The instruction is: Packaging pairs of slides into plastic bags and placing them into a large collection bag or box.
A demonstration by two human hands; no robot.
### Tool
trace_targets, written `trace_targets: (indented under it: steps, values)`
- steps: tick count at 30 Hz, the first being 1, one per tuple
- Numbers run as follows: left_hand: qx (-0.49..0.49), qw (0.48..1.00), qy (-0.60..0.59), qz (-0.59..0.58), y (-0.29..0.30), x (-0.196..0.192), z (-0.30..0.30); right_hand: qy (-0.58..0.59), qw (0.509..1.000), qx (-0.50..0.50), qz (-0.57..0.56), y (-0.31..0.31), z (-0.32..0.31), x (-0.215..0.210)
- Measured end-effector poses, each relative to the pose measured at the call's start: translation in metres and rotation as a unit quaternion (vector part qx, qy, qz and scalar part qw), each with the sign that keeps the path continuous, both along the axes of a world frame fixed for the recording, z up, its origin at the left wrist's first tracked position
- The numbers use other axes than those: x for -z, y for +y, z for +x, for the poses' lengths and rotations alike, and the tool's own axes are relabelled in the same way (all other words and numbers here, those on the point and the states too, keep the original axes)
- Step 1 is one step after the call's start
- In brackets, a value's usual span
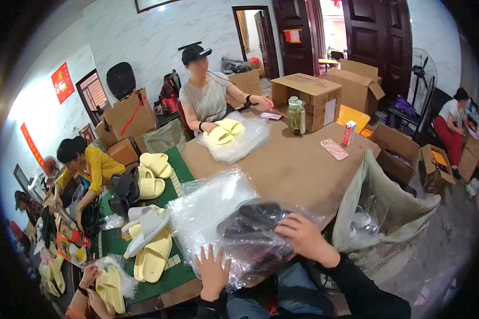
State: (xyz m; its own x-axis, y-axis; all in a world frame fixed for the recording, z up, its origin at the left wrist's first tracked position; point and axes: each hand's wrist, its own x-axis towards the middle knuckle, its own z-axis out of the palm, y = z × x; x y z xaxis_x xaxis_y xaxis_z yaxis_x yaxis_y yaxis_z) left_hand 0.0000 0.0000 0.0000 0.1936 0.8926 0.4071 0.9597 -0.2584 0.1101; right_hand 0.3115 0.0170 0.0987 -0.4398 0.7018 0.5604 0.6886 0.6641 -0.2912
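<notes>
A pair of black slippers (pixel 253 218) lies inside a clear plastic bag, in front of me on the table. My right hand (pixel 306 237) is closed on the right end of this bagged pair, fingers curled over its edge. My left hand (pixel 213 270) lies with spread fingers at the near edge of the clear plastic bags (pixel 205 212), holding nothing. These bags form a flat, shiny stack that reaches under the slippers. Left of it, a grey slipper (pixel 149 231) rests over pale yellow slippers (pixel 153 260) on a green mat (pixel 185 272).
Across the brown table (pixel 282 159), a co-worker (pixel 205 98) touches yellow slippers (pixel 223 131) on plastic bags. A green bottle (pixel 296 115), a phone (pixel 333 149) and a carton (pixel 308 95) stand or lie at the back. At right hangs a wide sack (pixel 375 207) with bagged footwear.
</notes>
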Motion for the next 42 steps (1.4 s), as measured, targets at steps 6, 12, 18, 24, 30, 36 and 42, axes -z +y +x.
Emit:
trace_targets:
  steps: [6,12,18,24,30,36,42]
  values:
    - [0.009,0.998,0.013,-0.069,-0.012,0.023,0.005,-0.053,0.977,0.142,0.148,0.028,0.023,-0.019]
    - [-0.022,0.994,0.065,-0.080,-0.021,0.033,-0.007,-0.187,0.947,0.256,0.055,0.073,0.033,0.019]
    - [0.006,0.999,0.044,-0.001,-0.011,0.049,-0.005,-0.095,0.991,0.034,-0.090,0.056,-0.052,0.079]
    - [0.028,0.998,-0.047,-0.016,-0.033,0.009,0.017,-0.167,0.972,-0.049,-0.158,0.037,-0.136,0.103]
    - [0.005,0.997,-0.074,-0.032,-0.049,-0.001,0.019,-0.139,0.965,-0.020,-0.220,0.021,-0.153,0.129]
    - [-0.109,0.983,-0.146,-0.034,-0.030,0.005,0.002,-0.136,0.970,0.026,-0.199,0.010,-0.156,0.147]
    - [-0.128,0.990,-0.029,-0.058,-0.032,0.040,-0.001,-0.091,0.986,0.060,-0.123,0.002,-0.161,0.161]
